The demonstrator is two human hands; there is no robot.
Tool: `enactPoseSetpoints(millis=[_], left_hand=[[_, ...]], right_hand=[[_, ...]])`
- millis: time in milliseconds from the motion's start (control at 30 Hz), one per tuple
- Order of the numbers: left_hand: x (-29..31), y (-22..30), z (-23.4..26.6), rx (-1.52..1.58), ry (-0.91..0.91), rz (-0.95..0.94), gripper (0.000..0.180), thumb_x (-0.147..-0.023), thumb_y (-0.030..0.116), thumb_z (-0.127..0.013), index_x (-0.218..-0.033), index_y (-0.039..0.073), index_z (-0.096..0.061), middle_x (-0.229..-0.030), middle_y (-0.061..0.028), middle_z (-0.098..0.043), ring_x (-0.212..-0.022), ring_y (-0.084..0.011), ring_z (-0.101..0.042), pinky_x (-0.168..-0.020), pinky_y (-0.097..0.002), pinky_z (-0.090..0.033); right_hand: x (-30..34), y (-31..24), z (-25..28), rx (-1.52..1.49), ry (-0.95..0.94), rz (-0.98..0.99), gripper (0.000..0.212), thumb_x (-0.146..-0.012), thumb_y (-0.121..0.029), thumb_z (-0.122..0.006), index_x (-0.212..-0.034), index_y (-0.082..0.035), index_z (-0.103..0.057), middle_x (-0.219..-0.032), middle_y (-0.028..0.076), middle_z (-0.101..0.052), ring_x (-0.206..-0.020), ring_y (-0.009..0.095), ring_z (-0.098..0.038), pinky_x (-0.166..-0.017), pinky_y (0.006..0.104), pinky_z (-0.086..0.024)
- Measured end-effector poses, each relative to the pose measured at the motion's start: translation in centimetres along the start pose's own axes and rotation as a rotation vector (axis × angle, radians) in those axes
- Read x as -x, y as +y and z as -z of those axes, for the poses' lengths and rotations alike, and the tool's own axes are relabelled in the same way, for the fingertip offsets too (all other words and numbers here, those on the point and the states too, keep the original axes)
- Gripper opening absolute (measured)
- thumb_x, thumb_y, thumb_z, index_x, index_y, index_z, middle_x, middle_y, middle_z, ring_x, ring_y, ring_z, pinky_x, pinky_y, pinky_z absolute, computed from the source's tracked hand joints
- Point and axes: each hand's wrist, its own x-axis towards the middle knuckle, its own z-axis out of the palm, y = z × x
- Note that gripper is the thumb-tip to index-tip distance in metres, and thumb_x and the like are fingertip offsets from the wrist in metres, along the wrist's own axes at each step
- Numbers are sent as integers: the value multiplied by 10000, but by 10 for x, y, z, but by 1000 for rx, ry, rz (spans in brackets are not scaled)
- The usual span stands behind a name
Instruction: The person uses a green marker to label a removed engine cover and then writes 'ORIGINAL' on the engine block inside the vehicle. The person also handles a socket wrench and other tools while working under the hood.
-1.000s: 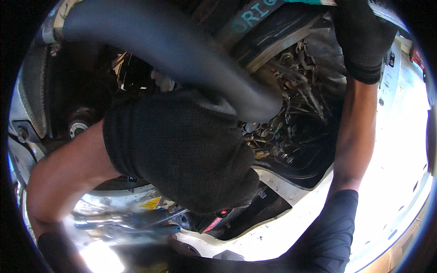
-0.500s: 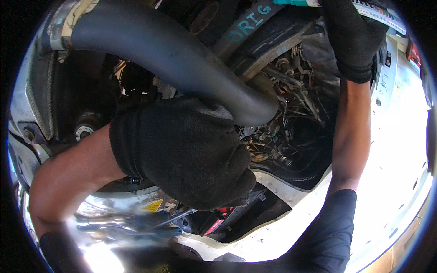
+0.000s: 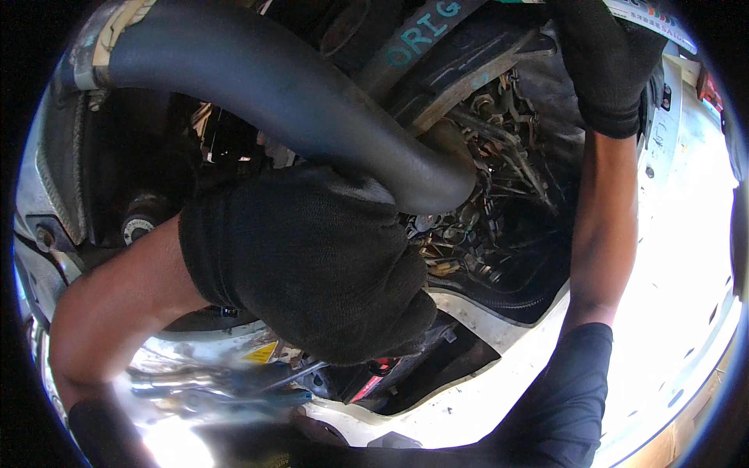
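My left hand [image 3: 320, 265], in a black knit glove, is closed, its fingers curled under and turned away from me. It lies against the underside of a thick black hose [image 3: 312, 93]; whatever may be inside the fist is hidden. At the upper right my right hand [image 3: 612, 70], gloved the same way, grips a marker pen [image 3: 659, 30] with a white barrel and coloured stripes. The pen's teal end is mostly cut off at the top edge. Close to it runs a dark bar [image 3: 409, 51] bearing teal hand lettering.
The engine bay holds wiring and pipes [image 3: 507, 164] right of the hose. A metal clamp [image 3: 86, 58] rings the hose's upper left end. Below my left hand sits a dark box with a red label [image 3: 367, 388], by a white body edge [image 3: 468, 405]. A white fender [image 3: 686, 273] borders the right.
The view has shifted slightly, so the hose and bar sit a little farther left and up. Less of the marker pen's teal end shows. Both hands keep nearly the same pose.
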Motion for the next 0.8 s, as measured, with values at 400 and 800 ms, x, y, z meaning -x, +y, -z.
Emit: enactPoseSetpoints(millis=[400,800], left_hand=[[2,2,-1,4,-24,1,168,-504,236,-600,-590,239,-455,-583,89,-385,-515,-89,-490,-477,-285,-364],[-5,-1,7,11,-84,-3,172,-478,232,-595,-592,239,-468,-582,86,-397,-510,-94,-489,-479,-288,-360]], right_hand=[[11,10,-16,-294,152,-156,410,-873,-135,-793,-1222,11,-635,-1121,137,-722,-1016,264,-705,-863,421,-575],[-3,3,5,64,-34,139,401,-837,-151,-830,-1166,-5,-654,-1136,128,-703,-1036,262,-685,-847,417,-566]])
